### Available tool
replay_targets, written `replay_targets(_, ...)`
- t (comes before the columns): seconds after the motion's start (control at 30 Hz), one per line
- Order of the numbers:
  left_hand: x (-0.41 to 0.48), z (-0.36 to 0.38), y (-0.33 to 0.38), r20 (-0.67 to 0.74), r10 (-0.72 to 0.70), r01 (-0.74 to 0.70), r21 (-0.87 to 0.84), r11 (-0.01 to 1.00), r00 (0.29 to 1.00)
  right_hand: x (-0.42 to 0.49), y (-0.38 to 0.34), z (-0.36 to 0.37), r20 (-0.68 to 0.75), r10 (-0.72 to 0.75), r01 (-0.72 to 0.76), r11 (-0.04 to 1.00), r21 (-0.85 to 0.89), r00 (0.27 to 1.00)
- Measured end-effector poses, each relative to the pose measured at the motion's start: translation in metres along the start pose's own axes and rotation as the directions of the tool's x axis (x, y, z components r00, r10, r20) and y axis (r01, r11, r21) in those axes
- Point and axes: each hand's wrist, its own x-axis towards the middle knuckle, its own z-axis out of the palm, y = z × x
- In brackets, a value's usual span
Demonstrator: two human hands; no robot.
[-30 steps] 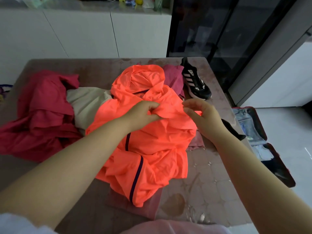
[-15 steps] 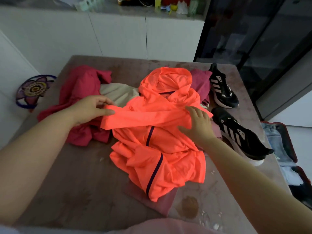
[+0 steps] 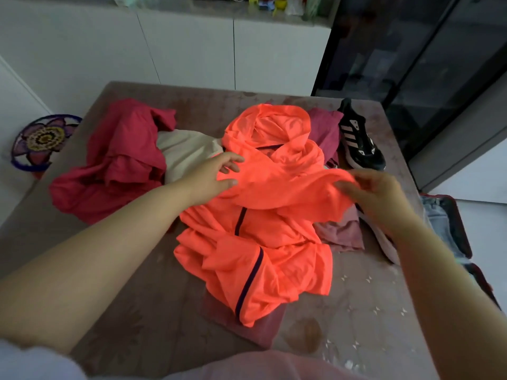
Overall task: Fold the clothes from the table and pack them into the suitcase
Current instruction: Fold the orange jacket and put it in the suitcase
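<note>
Head view: a person stands at the near edge of a mauve patterned table, both bare arms reaching in over loose clothes.
Task's thing: a bright orange hooded zip jacket with dark piping lies crumpled mid-table, hood toward the far edge and hem toward the near edge.
Left hand: the left hand grips one end of a sleeve between thumb and fingers, just beside a cream garment.
Right hand: the right hand has its fingers curled, pinching the sleeve's other end, which is raised a little off the heap.
Why held so: probably to draw the sleeve straight between both hands, so it can be laid flat across the jacket body before folding.
Left side: a crumpled crimson garment spreads toward the left edge and touches the cream one.
Far right: a magenta garment sits behind the hood, and a dusty pink cloth shows from under the jacket.
Shoes: a black trainer with white stripes stands near the far right corner. A second shoe at the right edge is partly hidden by the right forearm.
Suitcase: a dark red open suitcase lies on the floor beyond the right edge, with pale denim inside.
Open room: bare table shows at the near left and near right corners. The right edge is crowded, so a swung sleeve could catch the shoes.
Progress: early, since the jacket is not yet folded.
</note>
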Motion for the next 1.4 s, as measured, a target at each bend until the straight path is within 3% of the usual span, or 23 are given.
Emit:
replay_targets(0.1, 0.019, 0.021, -0.005, 0.002, -0.037, 0.037, 0.129, 0.991, 0.999, -0.023, 0.033, -0.066, -0.242, 0.122, -0.171, 0.967, -0.189, 0.962)
replay_targets(0.2, 0.040, 0.050, 0.001, 0.042, -0.085, 0.063, 0.367, 0.928, 0.996, -0.047, 0.064, -0.114, -0.449, 0.241, -0.359, 0.912, -0.197, 0.860)
replay_targets(0.3, 0.052, 0.071, 0.009, 0.072, -0.170, 0.097, 0.584, 0.806, 0.983, -0.067, 0.080, -0.129, -0.532, 0.306, -0.462, 0.867, -0.187, 0.790)
replay_targets(0.37, 0.056, 0.077, 0.007, 0.039, -0.127, 0.071, 0.649, 0.758, 0.991, -0.071, 0.086, -0.125, -0.546, 0.298, -0.515, 0.802, -0.301, 0.783)
replay_targets(0.47, 0.056, 0.074, -0.001, 0.031, -0.055, 0.017, 0.698, 0.716, 0.998, -0.067, 0.088, -0.097, -0.503, 0.237, -0.489, 0.742, -0.458, 0.831)
replay_targets(0.53, 0.055, 0.067, -0.010, 0.027, -0.032, 0.006, 0.654, 0.757, 0.999, -0.058, 0.082, -0.072, -0.446, 0.145, -0.396, 0.740, -0.543, 0.883)
replay_targets(0.63, 0.051, 0.046, -0.015, -0.187, -0.016, 0.069, 0.284, 0.956, 0.982, -0.042, 0.068, -0.028, -0.253, 0.105, -0.242, 0.758, -0.606, 0.962)
replay_targets(0.7, 0.048, 0.017, -0.014, -0.396, -0.159, 0.177, 0.011, 0.984, 0.904, -0.033, 0.059, -0.001, -0.089, 0.092, -0.128, 0.776, -0.618, 0.992)
replay_targets(0.8, 0.034, -0.044, -0.036, -0.593, -0.314, 0.270, -0.164, 0.949, 0.741, -0.017, 0.049, 0.027, 0.047, 0.117, -0.064, 0.789, -0.611, 0.992)
replay_targets(0.9, 0.008, -0.094, -0.060, -0.671, -0.327, 0.380, -0.072, 0.922, 0.665, 0.004, 0.039, 0.048, 0.075, 0.118, -0.051, 0.800, -0.597, 0.990)
replay_targets(1.07, -0.030, -0.119, -0.070, -0.634, -0.298, 0.572, 0.283, 0.770, 0.714, 0.034, 0.016, 0.090, 0.155, 0.087, 0.018, 0.821, -0.570, 0.984)
replay_targets(1.2, -0.040, -0.120, -0.073, -0.684, -0.371, 0.698, 0.284, 0.657, 0.628, 0.050, 0.007, 0.117, 0.214, 0.068, 0.066, 0.823, -0.564, 0.974)
replay_targets(1.23, -0.039, -0.118, -0.075, -0.680, -0.349, 0.680, 0.304, 0.667, 0.645, 0.051, 0.006, 0.122, 0.234, 0.068, 0.075, 0.830, -0.552, 0.970)
replay_targets(1.3, -0.034, -0.106, -0.077, -0.622, -0.141, 0.490, 0.435, 0.755, 0.770, 0.046, 0.002, 0.132, 0.288, 0.016, 0.133, 0.863, -0.488, 0.958)
replay_targets(1.37, -0.033, -0.081, -0.075, -0.401, 0.108, 0.141, 0.543, 0.828, 0.910, 0.030, 0.000, 0.139, 0.316, -0.055, 0.189, 0.891, -0.413, 0.947)
replay_targets(1.4, -0.036, -0.064, -0.072, -0.233, 0.222, -0.058, 0.553, 0.831, 0.947, 0.017, -0.001, 0.141, 0.316, -0.077, 0.203, 0.897, -0.392, 0.946)
